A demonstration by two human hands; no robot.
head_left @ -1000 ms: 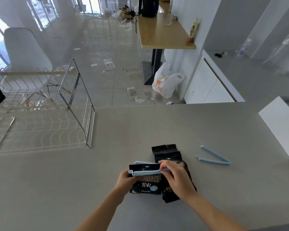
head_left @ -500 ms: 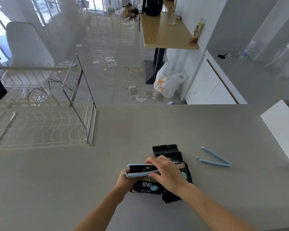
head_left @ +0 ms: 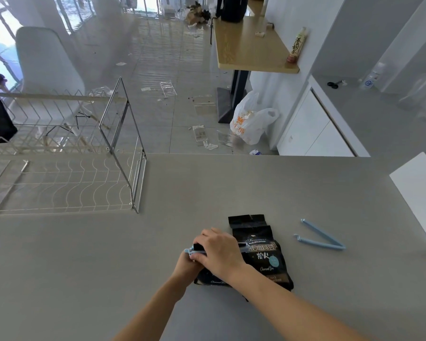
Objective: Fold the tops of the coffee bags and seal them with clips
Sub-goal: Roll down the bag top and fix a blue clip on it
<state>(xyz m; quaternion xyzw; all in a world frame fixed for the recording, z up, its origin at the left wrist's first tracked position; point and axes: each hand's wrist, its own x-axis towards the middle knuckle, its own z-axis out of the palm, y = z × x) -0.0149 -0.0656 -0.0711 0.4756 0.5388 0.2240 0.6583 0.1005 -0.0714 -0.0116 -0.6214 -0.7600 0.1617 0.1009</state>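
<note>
Two black coffee bags lie on the grey counter. The right coffee bag (head_left: 261, 252) lies flat with its top unfolded toward the far side. The left coffee bag (head_left: 207, 279) is mostly hidden under my hands. A light blue clip (head_left: 194, 252) sits across its top. My right hand (head_left: 220, 253) presses down on the clip and covers most of it. My left hand (head_left: 190, 263) grips the clip's left end and the bag edge. A second light blue clip (head_left: 320, 238) lies open in a V to the right of the bags.
A wire dish rack (head_left: 67, 183) stands on the counter's left side. A white box (head_left: 418, 193) sits at the right edge. The counter's far edge drops to a tiled floor with a plastic bag (head_left: 251, 121) and litter.
My right hand has slid left along the clip and now covers it, pressing its two arms together. The left hand stayed at the clip's left end.
</note>
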